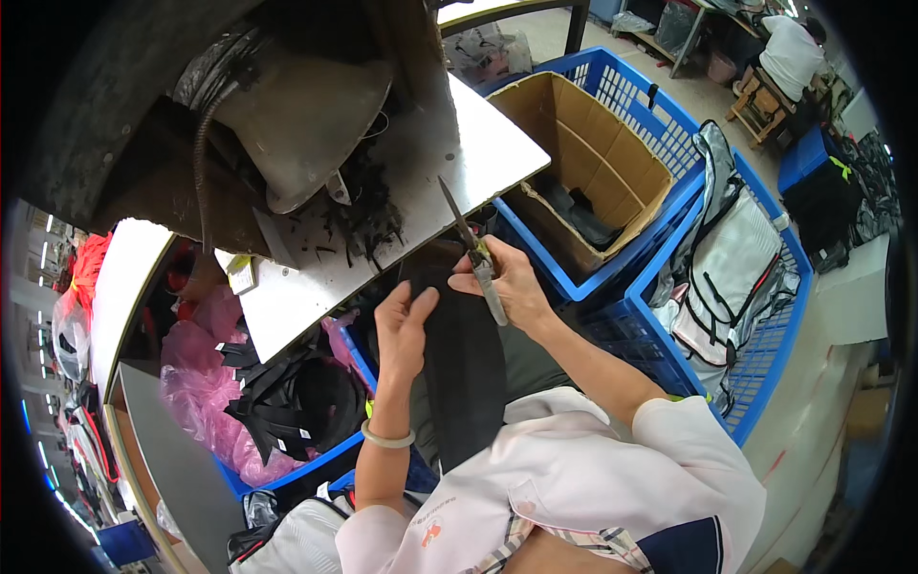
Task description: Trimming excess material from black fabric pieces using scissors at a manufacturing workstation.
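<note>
1. White, flat-surfaced tabletop (492, 143), upper left to centre, lit, angled corner pointing right.
2. Blue plastic lattice crate (631, 330) on the right, loaded with silver-white bags (732, 253) with black trim.
3. Second blue crate (665, 115) just beyond it, with an open brown cardboard box (612, 134) standing inside; something dark at the bottom of the box, can't make out what.
4. Beige-grey metal machine body (296, 110) over the tabletop, upper left.
5. Third blue crate (229, 481), lower left under the tabletop edge: pink translucent plastic (191, 373) beside a heap of black straps (306, 407).
6. Long black fabric strip (464, 373) running down between the forearms toward the light shirt, near end against the shirt.
7. Left hand (402, 325): fingers curled, thumb near index, at the strip's left edge. Can't tell if it's pinching the fabric.
8. Right hand (512, 287): closed round the metal scissors (478, 256), to the right of the strip's upper end. Tip points up-left, toward the tabletop.
9. Pale ring-shaped bracelet (387, 440) on the left wrist.
10. Small black scraps (373, 215) scattered on the tabletop by the machine.
</note>
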Motion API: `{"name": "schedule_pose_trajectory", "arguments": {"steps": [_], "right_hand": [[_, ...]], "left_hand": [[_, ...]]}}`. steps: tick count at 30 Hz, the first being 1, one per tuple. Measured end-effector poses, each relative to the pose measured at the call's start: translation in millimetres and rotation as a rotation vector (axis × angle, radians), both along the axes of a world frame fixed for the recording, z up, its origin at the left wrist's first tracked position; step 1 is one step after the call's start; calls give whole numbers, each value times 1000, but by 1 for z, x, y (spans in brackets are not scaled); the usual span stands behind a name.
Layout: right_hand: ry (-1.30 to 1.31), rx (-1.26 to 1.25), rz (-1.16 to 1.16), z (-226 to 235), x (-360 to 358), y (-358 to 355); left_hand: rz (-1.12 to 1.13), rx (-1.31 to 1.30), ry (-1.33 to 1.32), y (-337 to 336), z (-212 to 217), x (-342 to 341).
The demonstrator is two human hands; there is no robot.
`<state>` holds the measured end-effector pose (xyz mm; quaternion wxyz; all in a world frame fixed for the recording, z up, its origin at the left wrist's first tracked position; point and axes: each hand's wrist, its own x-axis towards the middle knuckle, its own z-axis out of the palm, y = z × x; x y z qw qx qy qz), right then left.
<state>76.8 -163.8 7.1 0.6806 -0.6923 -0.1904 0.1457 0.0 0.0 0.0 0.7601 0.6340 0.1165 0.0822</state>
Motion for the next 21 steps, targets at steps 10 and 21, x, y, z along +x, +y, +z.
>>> {"name": "schedule_pose_trajectory", "arguments": {"steps": [10,21], "right_hand": [[-241,-579,182,-32,-14,-45],[-346,-661,341,-21,-5,-43]], "left_hand": [[154,-193,-41,3,-2,-3],[107,-147,-36,-9,10,-14]]}}
